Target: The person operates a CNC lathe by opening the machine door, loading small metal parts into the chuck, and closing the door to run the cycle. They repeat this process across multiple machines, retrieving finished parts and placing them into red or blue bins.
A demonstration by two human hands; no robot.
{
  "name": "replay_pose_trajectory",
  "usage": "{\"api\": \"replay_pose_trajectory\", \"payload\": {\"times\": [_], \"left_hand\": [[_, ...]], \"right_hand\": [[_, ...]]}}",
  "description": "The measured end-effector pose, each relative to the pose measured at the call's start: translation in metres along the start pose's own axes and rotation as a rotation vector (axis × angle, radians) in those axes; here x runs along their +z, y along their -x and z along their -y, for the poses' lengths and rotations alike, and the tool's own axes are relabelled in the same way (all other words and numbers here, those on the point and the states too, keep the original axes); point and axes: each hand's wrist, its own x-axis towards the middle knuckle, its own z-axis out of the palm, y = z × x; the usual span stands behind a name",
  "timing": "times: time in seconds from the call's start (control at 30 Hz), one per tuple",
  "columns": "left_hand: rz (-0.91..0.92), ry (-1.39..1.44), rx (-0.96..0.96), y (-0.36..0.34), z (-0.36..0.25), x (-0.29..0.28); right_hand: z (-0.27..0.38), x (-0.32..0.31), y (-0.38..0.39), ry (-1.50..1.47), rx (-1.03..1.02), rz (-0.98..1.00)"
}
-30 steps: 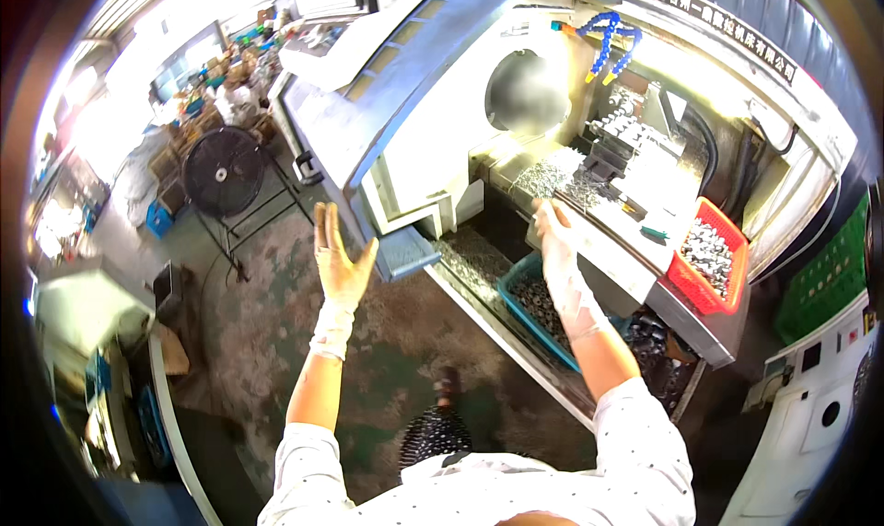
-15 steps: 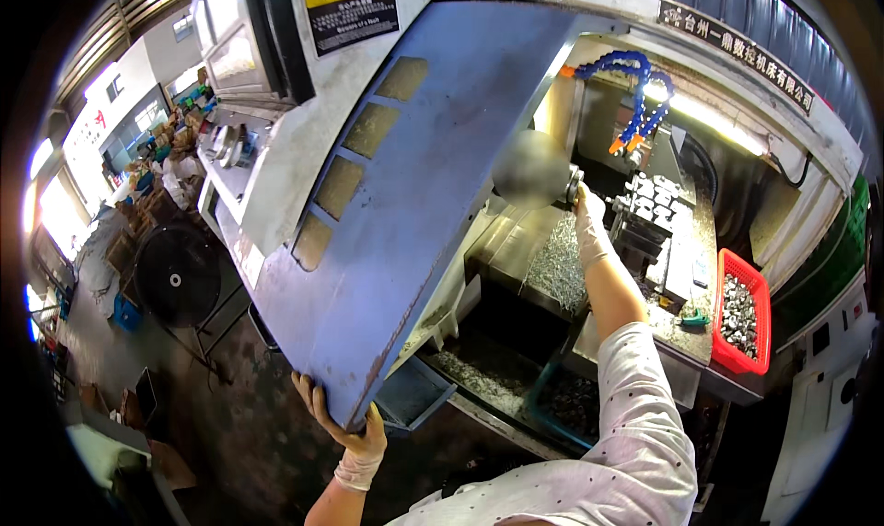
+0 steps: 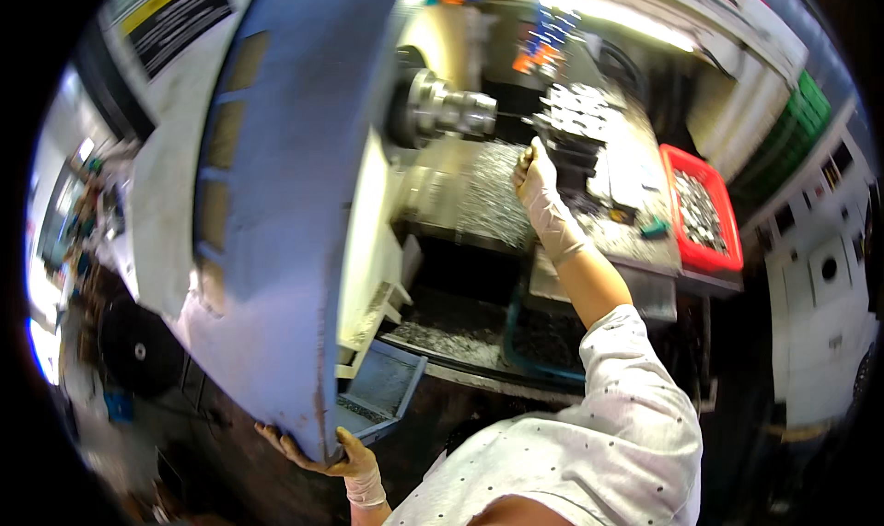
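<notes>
My left hand (image 3: 322,457) is wrapped round the lower corner of the blue sliding door (image 3: 285,194) of a lathe, thumb on one side and fingers on the other. Inside the machine my right hand (image 3: 537,174) is closed, its fingers curled over something small I cannot make out. It hovers apart from the metal spindle nose (image 3: 451,111), up and to its left. Just beyond that hand sits the tool block (image 3: 575,111) with pale, blocky holders. Both hands wear thin light gloves, stained at the fingers.
A red basket (image 3: 704,208) of small metal parts stands at the right, near a green-handled item (image 3: 655,227). Metal chips (image 3: 497,194) cover the machine bed. Orange-tipped coolant hoses (image 3: 548,38) hang above. A blue tray (image 3: 387,379) juts out below the door.
My right hand has drawn back from the spindle toward me. The spindle, partly blurred before, now shows more fully beside the door edge. The whole view has turned to the right.
</notes>
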Motion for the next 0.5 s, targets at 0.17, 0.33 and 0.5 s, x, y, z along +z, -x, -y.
{"api": "replay_pose_trajectory", "payload": {"times": [0.17, 0.33, 0.5], "left_hand": [[0.002, -0.083, -0.021, -0.003, 0.000, 0.000], [0.033, -0.001, -0.093, -0.008, -0.013, 0.002], [-0.015, -0.095, -0.102, -0.005, -0.014, 0.002]], "right_hand": [[0.167, -0.156, 0.010, 0.809, -0.896, -0.511], [0.260, -0.255, 0.083, 1.841, -0.827, -0.758], [0.202, -0.370, 0.194, 2.140, -0.123, -0.866]]}}
